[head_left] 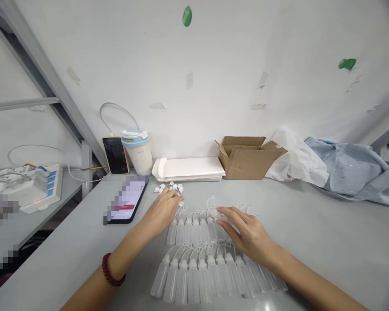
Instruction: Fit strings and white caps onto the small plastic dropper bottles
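Note:
My left hand (164, 208) is over a small pile of white caps (171, 186), its fingers closed together. A round white piece (180, 203) shows at its fingertips. My right hand (246, 226) pinches a small translucent plastic bottle (215, 213) between thumb and fingers; most of that bottle is hidden by the hand. Below both hands lie two rows of similar translucent bottles with thin curved white strips at their necks: a back row (188, 231) and a front row (193, 283). My right hand and forearm cover part of both rows.
Left of my left hand lies a phone (129, 201). Behind it stand another phone (116, 155) and a blue-lidded cup (139, 155). White flat packs (191, 168), an open cardboard box (249, 164), a white plastic bag (298, 160) and blue cloth (346, 166) line the wall.

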Available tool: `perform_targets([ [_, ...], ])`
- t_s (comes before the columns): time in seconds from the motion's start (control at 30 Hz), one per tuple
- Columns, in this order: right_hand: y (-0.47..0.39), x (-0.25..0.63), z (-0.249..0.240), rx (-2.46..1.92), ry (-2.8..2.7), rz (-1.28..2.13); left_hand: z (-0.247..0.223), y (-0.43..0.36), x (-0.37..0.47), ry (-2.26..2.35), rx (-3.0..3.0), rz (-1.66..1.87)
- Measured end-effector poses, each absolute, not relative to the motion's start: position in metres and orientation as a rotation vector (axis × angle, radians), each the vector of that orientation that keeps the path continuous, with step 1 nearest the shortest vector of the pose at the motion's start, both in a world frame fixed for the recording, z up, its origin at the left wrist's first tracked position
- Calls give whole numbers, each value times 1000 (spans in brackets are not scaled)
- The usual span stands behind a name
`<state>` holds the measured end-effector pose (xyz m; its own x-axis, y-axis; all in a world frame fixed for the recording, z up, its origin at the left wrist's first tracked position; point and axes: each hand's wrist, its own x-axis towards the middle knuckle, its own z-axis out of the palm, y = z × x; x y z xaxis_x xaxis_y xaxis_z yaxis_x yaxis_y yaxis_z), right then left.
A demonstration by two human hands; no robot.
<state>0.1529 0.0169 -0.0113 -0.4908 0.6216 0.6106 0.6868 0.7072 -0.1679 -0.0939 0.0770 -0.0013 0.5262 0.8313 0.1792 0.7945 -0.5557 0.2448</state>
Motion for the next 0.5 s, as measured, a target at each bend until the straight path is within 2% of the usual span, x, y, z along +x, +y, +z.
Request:
perform_targets([
  [0.2,17,152,-12,-1002,-2263,-119,-3,78,-94,1417,2622,411],
  [0.33,17,152,-12,-989,-2279,-119,0,78,-94,1381,2571,546],
  [0.5,14,150,-10,-941,-2318,-121,12,68,-84,1301,2242,643],
])
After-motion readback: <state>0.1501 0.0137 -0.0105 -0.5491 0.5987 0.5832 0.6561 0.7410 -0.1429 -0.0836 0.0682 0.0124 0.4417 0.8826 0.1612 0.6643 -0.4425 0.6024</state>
